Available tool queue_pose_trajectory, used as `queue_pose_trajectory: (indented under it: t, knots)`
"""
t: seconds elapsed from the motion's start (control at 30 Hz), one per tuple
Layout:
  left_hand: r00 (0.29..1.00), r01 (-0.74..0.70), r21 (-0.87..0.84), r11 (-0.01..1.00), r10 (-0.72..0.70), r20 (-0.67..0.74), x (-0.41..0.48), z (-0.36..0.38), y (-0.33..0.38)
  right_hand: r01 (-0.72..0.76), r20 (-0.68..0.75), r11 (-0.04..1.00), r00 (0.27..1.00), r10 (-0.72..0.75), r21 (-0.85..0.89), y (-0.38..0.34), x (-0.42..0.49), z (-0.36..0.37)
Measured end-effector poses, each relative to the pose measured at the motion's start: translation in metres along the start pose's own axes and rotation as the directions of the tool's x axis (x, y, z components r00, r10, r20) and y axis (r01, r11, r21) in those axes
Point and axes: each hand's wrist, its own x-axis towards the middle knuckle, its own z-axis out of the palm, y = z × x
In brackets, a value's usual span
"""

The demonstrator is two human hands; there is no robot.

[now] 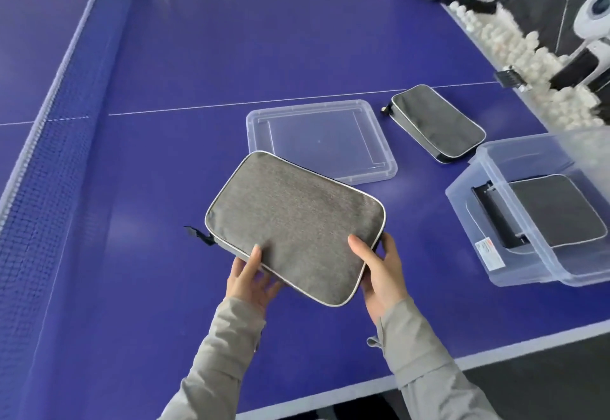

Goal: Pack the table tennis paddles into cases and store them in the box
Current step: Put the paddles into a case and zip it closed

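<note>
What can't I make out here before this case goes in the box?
Head view only:
1. Whether the held case contains a paddle: its opaque fabric hides the inside.
2. The fingers of the left hand and right hand underneath: covered by the case.
3. The right side of the clear box: cut off by the frame edge.
4. What is inside the case on the table: hidden by its fabric.

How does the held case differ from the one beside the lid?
The held case is gripped by the left hand and right hand; the far case lies untouched on the table. The held case looks lighter grey, the far case darker. Both have pale piping.
</note>
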Motion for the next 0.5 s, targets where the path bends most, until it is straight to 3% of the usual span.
queue_pose_trajectory:
  t: [0.1, 0.23, 0.37, 0.5]
  knots:
    - [0.997, 0.081, 0.084, 0.993, -0.08, -0.019, 0.006, -0.025, 0.015, 0.028, -0.026, 0.999, 0.999, -0.029, -0.018, -0.013, -0.004, -0.028]
    - [0.998, 0.061, 0.228, 0.972, -0.061, -0.005, 0.02, -0.042, 0.045, 0.053, 0.006, 0.998, 0.999, -0.053, -0.046, -0.033, -0.007, -0.068]
    - [0.979, -0.042, 0.485, 0.874, -0.06, 0.194, 0.016, -0.006, 0.055, 0.061, 0.063, 0.996, 0.996, -0.058, -0.057, -0.051, -0.014, -0.105]
    - [0.944, -0.172, 0.607, 0.775, -0.047, 0.328, -0.007, 0.047, 0.032, 0.071, 0.063, 0.994, 0.996, -0.065, -0.084, -0.066, -0.018, -0.139]
